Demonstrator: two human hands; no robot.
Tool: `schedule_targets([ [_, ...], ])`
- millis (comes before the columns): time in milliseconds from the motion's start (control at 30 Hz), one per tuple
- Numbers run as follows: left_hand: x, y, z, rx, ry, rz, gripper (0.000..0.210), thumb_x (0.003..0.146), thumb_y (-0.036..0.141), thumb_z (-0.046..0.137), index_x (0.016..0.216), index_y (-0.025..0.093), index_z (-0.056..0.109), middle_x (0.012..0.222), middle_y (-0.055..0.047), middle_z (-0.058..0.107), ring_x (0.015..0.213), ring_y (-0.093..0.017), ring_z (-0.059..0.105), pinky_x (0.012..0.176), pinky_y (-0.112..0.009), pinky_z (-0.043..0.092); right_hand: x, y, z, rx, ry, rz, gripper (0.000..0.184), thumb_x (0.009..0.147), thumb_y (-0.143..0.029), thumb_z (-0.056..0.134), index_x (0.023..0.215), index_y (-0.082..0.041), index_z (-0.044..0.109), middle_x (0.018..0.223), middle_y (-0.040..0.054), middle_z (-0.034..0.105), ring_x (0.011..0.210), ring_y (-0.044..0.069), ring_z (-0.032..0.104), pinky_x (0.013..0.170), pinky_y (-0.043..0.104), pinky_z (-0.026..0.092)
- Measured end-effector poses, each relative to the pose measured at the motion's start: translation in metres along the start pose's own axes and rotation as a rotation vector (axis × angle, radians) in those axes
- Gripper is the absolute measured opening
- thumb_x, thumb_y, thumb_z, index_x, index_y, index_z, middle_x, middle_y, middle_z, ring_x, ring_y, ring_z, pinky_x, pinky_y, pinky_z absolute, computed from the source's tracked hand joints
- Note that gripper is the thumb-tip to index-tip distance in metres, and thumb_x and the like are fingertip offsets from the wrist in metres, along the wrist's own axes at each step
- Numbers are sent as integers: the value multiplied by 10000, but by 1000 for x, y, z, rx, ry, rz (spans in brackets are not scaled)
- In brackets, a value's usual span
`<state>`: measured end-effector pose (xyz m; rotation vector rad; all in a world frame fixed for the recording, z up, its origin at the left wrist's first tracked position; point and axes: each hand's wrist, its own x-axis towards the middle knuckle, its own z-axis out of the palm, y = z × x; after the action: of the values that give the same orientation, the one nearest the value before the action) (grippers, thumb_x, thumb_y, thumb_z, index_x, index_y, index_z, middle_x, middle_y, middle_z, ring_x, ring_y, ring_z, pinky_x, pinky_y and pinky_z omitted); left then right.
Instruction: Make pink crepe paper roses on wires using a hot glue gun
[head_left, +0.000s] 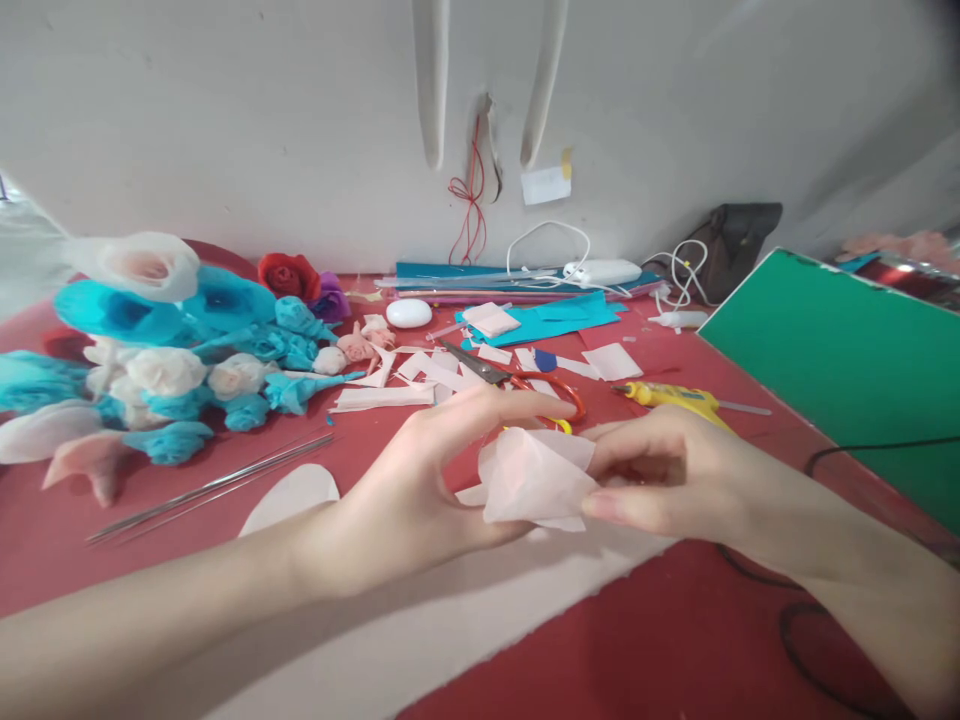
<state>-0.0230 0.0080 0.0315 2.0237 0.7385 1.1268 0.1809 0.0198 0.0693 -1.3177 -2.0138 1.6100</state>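
Flower (525, 475), pale and layered, is between both hands above the worktop (637, 640): the right hand (675, 470) pinches its petal edge, probably to steady the layers; the left hand (409, 475) arches around it, seemingly as support, though I cannot tell whether it grips.

The left hand (427, 460) and right hand (686, 470) are bare, with slim fingers (517, 403) and narrow wrists (315, 550); the left forearm (150, 620) and right forearm (847, 570) are also bare and smoothly tapered.
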Motion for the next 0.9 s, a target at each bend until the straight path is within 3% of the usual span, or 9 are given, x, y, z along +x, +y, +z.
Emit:
schedule_targets([
  [233, 1, 3, -1, 88, -16, -11, 458, 639, 100, 680, 1056, 207, 521, 1020, 3, 607, 958, -131, 560, 822, -193, 449, -4, -1, -1, 40, -117, 61, 207, 777, -362, 585, 778, -168, 656, 876, 24, 572, 796, 137, 514, 602, 196, 368],
  [400, 2, 9, -2, 143, -67, 23, 466, 632, 70, 636, 1065, 191, 513, 944, -9, 617, 877, -148, 568, 747, -224, 468, -3, 6, -1, -11, -133, -7, 245, 800, -415, 563, 791, -184, 643, 789, 2, 558, 705, 95, 487, 535, 174, 331],
  [733, 5, 8, -2, 365, -172, 265, 265, 700, 94, 578, 939, 208, 561, 847, -32, 644, 810, -171, 561, 812, -353, 425, -5, 6, -1, -221, -91, -145, 194, 808, -385, 558, 764, -213, 638, 637, -30, 484, 564, 53, 369, 451, 180, 233],
  [900, 6, 7, -5, 523, -168, 385, 247, 679, 92, 603, 884, 230, 604, 862, -16, 672, 788, -177, 557, 813, -387, 413, -5, 5, 0, -234, -79, -93, 158, 825, -331, 527, 778, -230, 640, 704, -27, 515, 603, 63, 374, 478, 189, 247],
])
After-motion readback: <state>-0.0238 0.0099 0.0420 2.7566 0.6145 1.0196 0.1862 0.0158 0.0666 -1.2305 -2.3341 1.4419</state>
